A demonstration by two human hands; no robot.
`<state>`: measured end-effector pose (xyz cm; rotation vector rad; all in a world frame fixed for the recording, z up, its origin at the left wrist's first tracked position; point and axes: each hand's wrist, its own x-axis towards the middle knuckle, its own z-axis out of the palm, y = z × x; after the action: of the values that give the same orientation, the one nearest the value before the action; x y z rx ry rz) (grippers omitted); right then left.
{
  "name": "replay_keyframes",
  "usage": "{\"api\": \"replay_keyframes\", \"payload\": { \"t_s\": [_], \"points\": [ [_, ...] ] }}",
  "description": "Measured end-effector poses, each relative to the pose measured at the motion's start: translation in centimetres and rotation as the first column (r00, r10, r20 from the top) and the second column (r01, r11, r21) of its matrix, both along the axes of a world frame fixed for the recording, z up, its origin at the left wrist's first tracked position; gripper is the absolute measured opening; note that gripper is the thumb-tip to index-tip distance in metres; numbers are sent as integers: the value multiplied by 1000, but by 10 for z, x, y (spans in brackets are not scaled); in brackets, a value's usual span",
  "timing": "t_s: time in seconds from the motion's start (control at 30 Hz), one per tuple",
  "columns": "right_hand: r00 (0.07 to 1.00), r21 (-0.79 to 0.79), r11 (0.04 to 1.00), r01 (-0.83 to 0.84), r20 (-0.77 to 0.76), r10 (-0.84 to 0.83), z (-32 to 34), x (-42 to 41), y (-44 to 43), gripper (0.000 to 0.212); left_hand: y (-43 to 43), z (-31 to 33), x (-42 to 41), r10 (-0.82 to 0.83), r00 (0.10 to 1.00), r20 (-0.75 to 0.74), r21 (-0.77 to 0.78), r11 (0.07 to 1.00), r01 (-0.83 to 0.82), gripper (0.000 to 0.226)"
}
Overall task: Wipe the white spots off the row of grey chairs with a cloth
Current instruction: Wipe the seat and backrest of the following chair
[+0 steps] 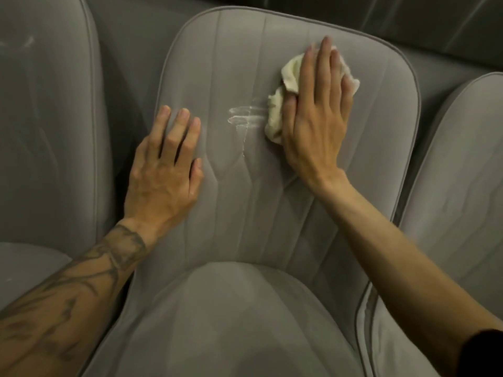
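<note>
The right hand (317, 110) presses the cloth (291, 74) against the middle chair (245, 200) with straight fingers, just beside a white smear (246, 118). The left hand (166, 164) braces flat, holding nothing. The next move is probably a leftward sweep over the smear.

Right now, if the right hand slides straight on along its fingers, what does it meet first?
Likely the backrest's top edge; only bare fabric lies between. The white smear sits left of the right hand, off that line.
</note>
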<state>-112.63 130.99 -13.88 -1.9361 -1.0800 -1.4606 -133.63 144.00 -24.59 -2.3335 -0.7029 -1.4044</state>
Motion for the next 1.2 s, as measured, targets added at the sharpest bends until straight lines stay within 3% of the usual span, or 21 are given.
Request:
{"api": "replay_keyframes", "payload": {
  "t_s": [0.07,0.2,0.27,0.33,0.43,0.5,0.63,0.7,0.87,0.93,1.07,1.2],
  "points": [
    [999,36,999,-11,-32,12,-12,-13,11,59,0,0,0,3,1000,4,14,1000,-3,59],
    [996,-345,936,-72,25,86,-100,-37,-21,60,2,1,-1,0,1000,9,26,1000,0,59],
    [990,-413,908,-67,87,112,-101,-25,-36,59,1,1,0,-4,1000,12,20,1000,3,60],
    [989,-332,943,-37,121,81,-63,-5,-27,60,1,1,1,-1,1000,16,22,1000,1,60],
    [998,-66,998,-6,69,10,2,10,2,58,3,-1,2,4,1000,12,25,1000,-4,60],
    [1000,18,999,-26,7,26,-1,-3,11,58,3,-1,2,11,1000,14,26,1000,-12,60],
    [998,-305,951,-51,12,58,-80,-30,-23,59,1,0,3,7,1000,5,23,1000,-7,60],
    [994,-367,928,-57,64,86,-79,-18,-31,58,0,0,3,11,1000,6,19,1000,-12,60],
    [998,-95,994,-52,29,55,-26,-6,-1,59,0,-1,4,8,1000,1,11,1000,-8,61],
    [997,-99,993,-68,-37,64,-47,-18,-3,58,0,-1,4,9,1000,-1,14,1000,-9,61],
    [998,-266,962,-62,-42,52,-78,-25,-27,60,-2,-1,4,2,1000,0,8,1000,-2,61],
    [997,-110,991,-72,-6,72,-43,-13,-4,59,0,-2,4,9,1000,7,18,1000,-9,61]
  ]
}}
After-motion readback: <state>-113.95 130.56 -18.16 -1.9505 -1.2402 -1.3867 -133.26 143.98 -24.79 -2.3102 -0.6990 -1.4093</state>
